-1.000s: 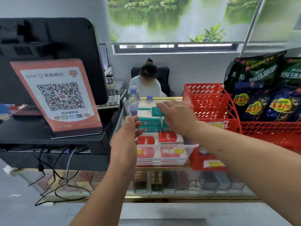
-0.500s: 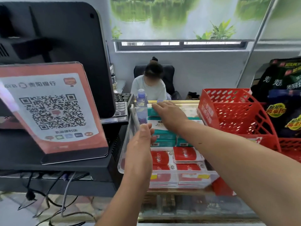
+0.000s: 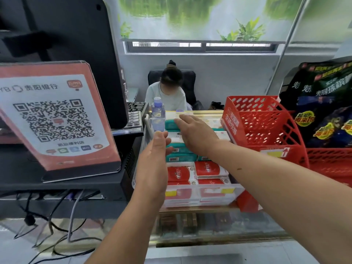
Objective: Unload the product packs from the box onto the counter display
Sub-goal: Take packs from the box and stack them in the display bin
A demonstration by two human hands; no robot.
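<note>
Tray (image 3: 211, 185): clear, set on counter (image 3: 198, 209).
Packs (image 3: 181, 158): green stacked behind red inside tray; judged light, soft, slippery-wrapped; best pinched across narrow sides.
Right hand (image 3: 198, 134): fingers straight, laid over rear packs.
Left hand (image 3: 152, 164): fingers straight, nothing held.

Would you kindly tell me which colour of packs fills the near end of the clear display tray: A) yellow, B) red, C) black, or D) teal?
B: the red packs lie at the near end of the clear tray, while the teal packs sit farther back in it.
</note>
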